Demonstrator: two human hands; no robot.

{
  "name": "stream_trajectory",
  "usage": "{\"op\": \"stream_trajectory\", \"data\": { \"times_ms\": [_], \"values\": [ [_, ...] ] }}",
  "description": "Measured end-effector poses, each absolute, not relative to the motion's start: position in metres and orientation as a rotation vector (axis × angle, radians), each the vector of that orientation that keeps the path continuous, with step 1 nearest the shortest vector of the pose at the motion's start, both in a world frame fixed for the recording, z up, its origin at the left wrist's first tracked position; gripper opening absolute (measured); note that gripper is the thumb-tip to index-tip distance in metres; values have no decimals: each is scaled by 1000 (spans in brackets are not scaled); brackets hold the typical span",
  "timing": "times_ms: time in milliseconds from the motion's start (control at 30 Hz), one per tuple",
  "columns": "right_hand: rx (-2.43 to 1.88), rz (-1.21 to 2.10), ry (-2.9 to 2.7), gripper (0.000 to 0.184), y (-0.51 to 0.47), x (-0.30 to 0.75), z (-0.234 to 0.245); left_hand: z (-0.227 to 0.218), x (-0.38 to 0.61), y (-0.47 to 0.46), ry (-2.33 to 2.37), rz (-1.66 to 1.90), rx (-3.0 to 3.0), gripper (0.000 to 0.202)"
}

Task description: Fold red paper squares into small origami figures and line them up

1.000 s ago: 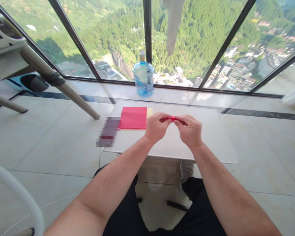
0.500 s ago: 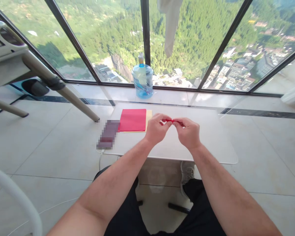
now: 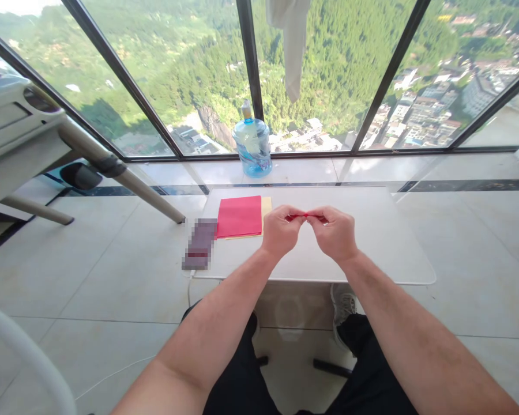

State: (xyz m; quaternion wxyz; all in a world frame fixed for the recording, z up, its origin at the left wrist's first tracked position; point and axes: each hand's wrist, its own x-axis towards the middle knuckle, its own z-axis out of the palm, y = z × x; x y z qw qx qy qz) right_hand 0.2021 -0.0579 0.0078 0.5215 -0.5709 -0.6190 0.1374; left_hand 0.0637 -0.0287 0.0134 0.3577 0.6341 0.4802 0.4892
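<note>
Between both hands, above the middle of the low white table (image 3: 384,242), is a small piece of folded red paper (image 3: 305,215). My left hand (image 3: 281,230) pinches its left end and my right hand (image 3: 334,231) pinches its right end, thumbs and fingertips almost meeting. Most of the paper is hidden by the fingers, so its shape cannot be made out. Left of my left hand lies a stack of red paper sheets (image 3: 240,216), with yellow paper (image 3: 266,206) showing from under its right and front edges.
A pixelated flat dark object (image 3: 201,245) with a white cable lies at the table's left edge. Behind the table, a blue water jug (image 3: 253,148) stands by the window. Metal legs (image 3: 151,193) of a grey-white piece of furniture reach down on the left.
The view has shifted slightly, so the scene sits a little further right. Both hands still pinch the red paper, with fingers curled a bit more closely around it.
</note>
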Motion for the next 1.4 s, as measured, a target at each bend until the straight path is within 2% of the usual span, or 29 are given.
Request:
{"op": "stream_trajectory", "data": {
  "times_ms": [133,300,433,567,733,900,1400],
  "values": [
    [-1396,441,-1429,11,-57,203,7,13,62,-24,1204,1166,1593,2],
    [-1345,750,-1238,15,-53,206,10,14,59,-19,1080,1195,1514,16],
    [-1308,828,-1191,20,-53,208,10,15,57,-17,949,1200,1405,23],
    [-1294,695,-1311,18,-55,210,8,15,53,-18,917,1192,1432,19],
    [-1304,277,-1596,16,-59,211,7,15,48,-18,1032,1188,1723,7],
    [-1321,18,-1725,20,-62,211,6,13,47,-15,1094,1158,1840,9],
    [-1420,82,-1611,17,-63,205,8,15,48,-15,1055,1149,1932,13]
  ]
}}
